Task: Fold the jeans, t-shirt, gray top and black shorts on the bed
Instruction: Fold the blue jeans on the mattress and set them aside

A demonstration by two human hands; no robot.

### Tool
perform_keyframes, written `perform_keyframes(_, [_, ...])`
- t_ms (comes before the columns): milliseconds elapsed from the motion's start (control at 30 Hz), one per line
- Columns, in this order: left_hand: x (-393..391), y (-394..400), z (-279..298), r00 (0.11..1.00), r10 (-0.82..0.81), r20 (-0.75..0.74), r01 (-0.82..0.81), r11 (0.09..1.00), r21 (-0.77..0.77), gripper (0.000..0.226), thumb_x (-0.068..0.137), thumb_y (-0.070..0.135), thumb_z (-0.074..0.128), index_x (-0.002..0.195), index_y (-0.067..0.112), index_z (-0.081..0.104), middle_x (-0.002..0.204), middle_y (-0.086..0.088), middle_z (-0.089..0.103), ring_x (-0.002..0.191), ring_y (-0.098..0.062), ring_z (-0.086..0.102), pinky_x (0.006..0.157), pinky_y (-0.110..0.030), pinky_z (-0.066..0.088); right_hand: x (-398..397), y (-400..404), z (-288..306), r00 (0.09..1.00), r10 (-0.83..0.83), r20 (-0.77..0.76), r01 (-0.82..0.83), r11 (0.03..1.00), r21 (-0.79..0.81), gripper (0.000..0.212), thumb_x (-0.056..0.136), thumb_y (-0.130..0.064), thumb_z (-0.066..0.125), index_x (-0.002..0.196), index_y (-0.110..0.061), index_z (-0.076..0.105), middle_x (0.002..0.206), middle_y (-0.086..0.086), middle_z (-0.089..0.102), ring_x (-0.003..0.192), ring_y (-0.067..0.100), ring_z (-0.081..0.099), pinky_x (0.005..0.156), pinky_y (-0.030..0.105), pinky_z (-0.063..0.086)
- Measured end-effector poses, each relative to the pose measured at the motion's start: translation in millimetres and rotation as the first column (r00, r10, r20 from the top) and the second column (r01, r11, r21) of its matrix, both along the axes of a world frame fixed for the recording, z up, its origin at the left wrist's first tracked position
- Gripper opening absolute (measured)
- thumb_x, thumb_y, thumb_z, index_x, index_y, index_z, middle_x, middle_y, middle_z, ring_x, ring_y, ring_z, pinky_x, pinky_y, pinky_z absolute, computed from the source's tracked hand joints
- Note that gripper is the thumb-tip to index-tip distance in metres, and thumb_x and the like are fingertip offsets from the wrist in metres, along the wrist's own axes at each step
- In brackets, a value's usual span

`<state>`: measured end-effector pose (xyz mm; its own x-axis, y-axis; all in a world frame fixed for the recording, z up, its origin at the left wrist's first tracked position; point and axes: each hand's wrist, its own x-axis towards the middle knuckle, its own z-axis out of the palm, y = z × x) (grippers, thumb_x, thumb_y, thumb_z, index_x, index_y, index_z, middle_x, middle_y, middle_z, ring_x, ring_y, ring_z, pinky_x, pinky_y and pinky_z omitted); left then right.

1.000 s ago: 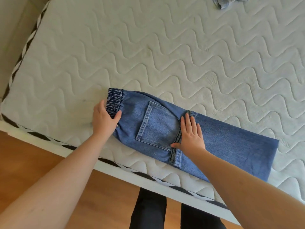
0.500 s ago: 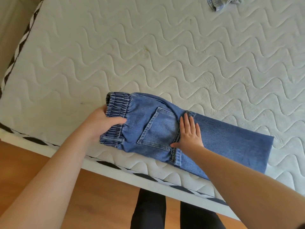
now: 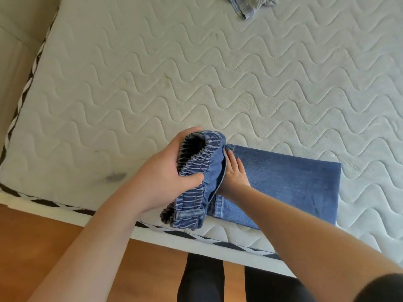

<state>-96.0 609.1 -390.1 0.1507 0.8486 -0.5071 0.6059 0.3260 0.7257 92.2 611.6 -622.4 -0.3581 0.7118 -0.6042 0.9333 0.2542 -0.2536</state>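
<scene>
Blue jeans lie folded lengthwise near the front edge of the white quilted mattress. My left hand grips the elastic waistband end and holds it lifted and turned over towards the legs. My right hand lies flat with fingers spread on the denim, just under the raised waistband, partly hidden by it. A crumpled grey and striped garment lies at the far top edge of the view.
The mattress edge with black-and-white trim runs along the front. Wooden floor lies below it, and my dark-trousered legs stand close to the bed. A small grey stain marks the mattress at the left.
My left hand took hold of the waistband, lifted it and swung it rightwards over the pocket area. My right hand stayed pressed flat on the jeans.
</scene>
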Motion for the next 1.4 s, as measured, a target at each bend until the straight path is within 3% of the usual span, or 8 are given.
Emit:
perform_keyframes(233, [77,15,-1,0.982,-0.188,-0.003,0.187,0.978,-0.094,0.077,0.078,0.022,0.072,0.128,0.063,0.031,0.105,0.029,0.065,0.094,0.016,0.058,0.074,0.003,0.038,82,-27,40,0.885,-0.222,-0.409,0.282,0.955,0.093,0.074,0.093,-0.023,0.064,0.154,-0.010,0.025,0.160,0.008,0.025,0.146,0.025,0.026,0.119,0.033,0.017])
perform_keyframes(367, [152,17,-34,0.941,-0.331,-0.075,0.317,0.935,-0.157,0.077,0.075,0.030,0.067,0.136,0.052,0.025,0.117,0.007,0.066,0.109,-0.017,0.062,0.093,-0.031,0.049,148,-65,50,0.777,-0.400,-0.486,0.488,0.871,0.062,0.047,0.097,-0.007,0.054,0.143,-0.013,0.046,0.151,0.004,0.043,0.137,0.021,0.041,0.112,0.029,0.032])
perform_keyframes(533, [247,9,-95,0.857,-0.410,-0.311,0.368,0.911,-0.186,0.078,0.085,0.034,0.064,0.148,0.031,0.017,0.126,-0.013,0.059,0.108,-0.034,0.060,0.079,-0.036,0.044,212,-76,50,0.185,-0.867,-0.462,0.853,0.375,-0.362,0.037,0.101,-0.008,0.039,0.112,-0.039,0.057,0.119,-0.009,0.064,0.108,0.008,0.063,0.091,0.024,0.049])
perform_keyframes(700, [284,12,-134,0.912,-0.329,-0.246,0.281,0.936,-0.212,0.080,0.092,0.042,0.056,0.155,0.020,0.013,0.132,-0.013,0.057,0.115,-0.033,0.060,0.094,-0.041,0.050,244,-67,44,-0.348,-0.878,-0.329,0.747,-0.047,-0.663,0.025,0.104,-0.023,0.037,0.118,-0.024,0.058,0.115,0.006,0.070,0.094,0.013,0.070,0.084,0.029,0.051])
perform_keyframes(833, [262,17,-146,0.984,-0.172,0.045,0.178,0.962,-0.206,0.046,0.097,0.036,0.057,0.140,0.022,0.047,0.107,0.005,0.069,0.091,-0.004,0.067,0.088,-0.029,0.055,228,-62,40,-0.219,-0.928,-0.301,0.733,0.047,-0.679,0.048,0.096,-0.051,0.051,0.135,-0.023,0.048,0.122,-0.004,0.066,0.105,0.004,0.064,0.091,0.023,0.048])
perform_keyframes(1000, [211,39,-166,0.840,-0.427,-0.335,0.502,0.845,0.182,0.051,0.095,0.035,0.060,0.142,0.019,0.048,0.141,0.000,0.052,0.130,-0.018,0.047,0.108,-0.035,0.035,197,-52,37,0.110,-0.914,-0.390,0.890,0.265,-0.370,0.081,0.075,-0.049,0.078,0.140,-0.027,0.035,0.122,-0.015,0.058,0.105,0.000,0.056,0.084,0.015,0.040])
perform_keyframes(1167, [196,57,-185,0.597,-0.589,-0.545,0.750,0.651,0.118,0.065,0.091,0.054,0.059,0.146,0.022,0.044,0.140,0.002,0.050,0.130,-0.021,0.042,0.113,-0.036,0.021,201,-49,40,0.130,-0.920,-0.369,0.920,0.251,-0.301,0.073,0.083,-0.049,0.071,0.143,-0.029,0.036,0.111,-0.012,0.065,0.104,0.009,0.062,0.078,0.012,0.041])
perform_keyframes(1400, [207,69,-191,0.640,-0.659,-0.395,0.767,0.583,0.269,0.041,0.090,0.047,0.063,0.115,0.015,0.065,0.111,-0.001,0.064,0.105,-0.022,0.057,0.094,-0.036,0.041,211,-67,54,0.122,-0.904,-0.410,0.934,0.245,-0.261,0.062,0.089,-0.048,0.065,0.142,-0.029,0.039,0.102,-0.021,0.064,0.088,-0.022,0.054,0.071,-0.003,0.036])
